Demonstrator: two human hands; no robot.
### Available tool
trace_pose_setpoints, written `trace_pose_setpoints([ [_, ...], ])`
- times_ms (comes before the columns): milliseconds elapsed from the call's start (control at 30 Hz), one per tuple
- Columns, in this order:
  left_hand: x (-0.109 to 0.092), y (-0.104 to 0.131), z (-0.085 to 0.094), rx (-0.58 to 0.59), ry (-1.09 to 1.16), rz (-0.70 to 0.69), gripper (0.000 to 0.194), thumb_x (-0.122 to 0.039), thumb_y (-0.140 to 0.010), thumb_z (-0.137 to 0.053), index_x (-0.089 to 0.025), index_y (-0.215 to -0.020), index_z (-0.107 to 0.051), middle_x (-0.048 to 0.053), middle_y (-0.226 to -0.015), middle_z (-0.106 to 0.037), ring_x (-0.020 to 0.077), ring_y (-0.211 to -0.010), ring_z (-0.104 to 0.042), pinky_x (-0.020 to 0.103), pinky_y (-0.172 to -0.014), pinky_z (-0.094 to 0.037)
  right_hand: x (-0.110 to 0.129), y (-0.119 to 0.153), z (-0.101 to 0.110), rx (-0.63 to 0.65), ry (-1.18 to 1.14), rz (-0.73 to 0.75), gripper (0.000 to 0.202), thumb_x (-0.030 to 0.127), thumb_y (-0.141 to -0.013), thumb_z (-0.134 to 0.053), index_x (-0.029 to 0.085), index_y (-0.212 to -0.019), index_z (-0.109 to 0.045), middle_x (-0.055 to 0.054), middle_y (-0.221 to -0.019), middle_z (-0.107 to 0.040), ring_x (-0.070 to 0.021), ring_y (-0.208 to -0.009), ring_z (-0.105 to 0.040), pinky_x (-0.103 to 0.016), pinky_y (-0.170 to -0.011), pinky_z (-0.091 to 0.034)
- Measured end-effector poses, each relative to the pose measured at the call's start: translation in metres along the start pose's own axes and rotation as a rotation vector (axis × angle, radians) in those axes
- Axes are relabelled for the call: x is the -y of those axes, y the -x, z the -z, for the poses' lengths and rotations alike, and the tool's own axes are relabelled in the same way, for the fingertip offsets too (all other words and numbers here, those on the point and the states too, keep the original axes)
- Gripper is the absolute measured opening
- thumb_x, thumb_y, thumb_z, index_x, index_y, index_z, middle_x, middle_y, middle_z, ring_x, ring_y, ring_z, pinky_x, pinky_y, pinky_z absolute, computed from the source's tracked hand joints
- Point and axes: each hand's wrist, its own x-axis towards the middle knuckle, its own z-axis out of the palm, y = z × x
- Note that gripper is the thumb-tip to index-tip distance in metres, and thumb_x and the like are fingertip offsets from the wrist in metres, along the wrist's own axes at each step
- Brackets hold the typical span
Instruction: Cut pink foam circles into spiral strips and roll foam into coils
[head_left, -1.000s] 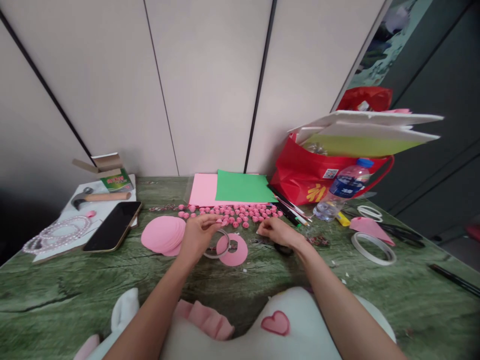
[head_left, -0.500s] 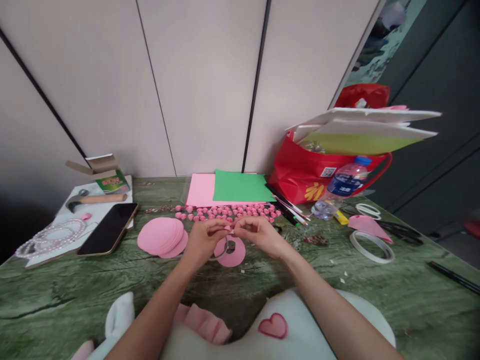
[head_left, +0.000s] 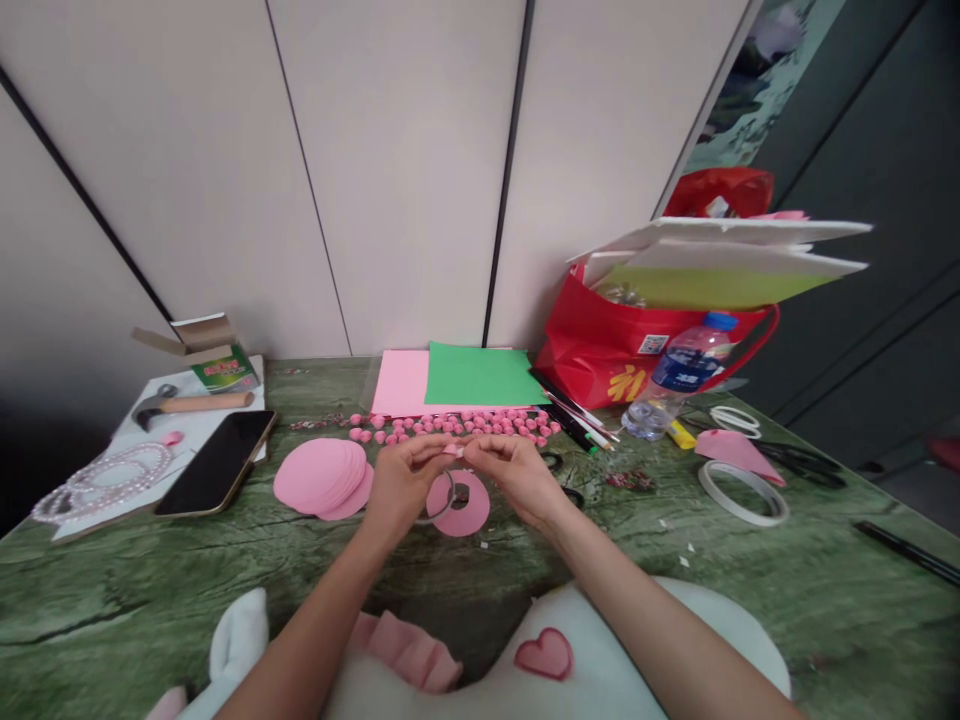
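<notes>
My left hand [head_left: 403, 482] and my right hand [head_left: 517, 478] meet above the table, fingertips pinched together. Between them is a small pink paper piece [head_left: 454, 450] with a whitish bit on it; the fingers hide much of its shape. Just below lies a pink paper disc [head_left: 469, 518] with a dark opening at its middle. A thin pale ring, perhaps a tape roll [head_left: 448, 508], overlaps the disc beside my left hand. Behind my fingers run rows of small rolled pink paper roses [head_left: 480, 422]. To the left is a stack of pink paper circles [head_left: 315, 472].
Green and pink sheets [head_left: 480, 375] lie at the back beside pens [head_left: 574, 425]. At right stand a red bag [head_left: 581, 335] and a bottle [head_left: 679, 380], near a tape roll [head_left: 742, 492] and scissors [head_left: 806, 462]. Left are a phone [head_left: 217, 465], hammer [head_left: 195, 402] and bead strings [head_left: 105, 480].
My fingers have drawn closer together on the small pink piece, and my right hand has shifted slightly left. Black rings beside my right hand show more clearly; the view has moved a little.
</notes>
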Motion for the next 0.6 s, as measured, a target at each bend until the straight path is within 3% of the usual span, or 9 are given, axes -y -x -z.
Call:
trace_pose_setpoints([
  [333, -0.0006, 0.0009, -0.0029, -0.099, 0.009, -0.021, 0.023, -0.023, -0.062, -0.064, -0.014, -0.083, -0.065, 0.006, -0.082, -0.069, 0.0196, -0.079, -0.063, 0.030, -0.074, -0.050, 0.0013, 0.0016, -0.0059, -0.042, -0.092, 0.032, 0.015, 0.029, -0.059, -0.068, 0.016, -0.063, -0.066, -0.004, -0.075, -0.065, -0.0142, -0.071, -0.058, -0.030, -0.077, -0.042],
  [600, -0.0020, 0.0018, -0.0055, -0.086, 0.021, -0.020, 0.021, -0.022, -0.062, -0.064, -0.013, -0.080, -0.065, 0.005, -0.080, -0.069, 0.0191, -0.078, -0.063, 0.029, -0.074, -0.050, -0.0031, 0.0014, -0.0108, -0.118, -0.048, 0.068, 0.010, 0.026, -0.060, -0.066, 0.015, -0.062, -0.065, -0.001, -0.066, -0.063, -0.0110, -0.061, -0.054, -0.026, -0.065, -0.042],
])
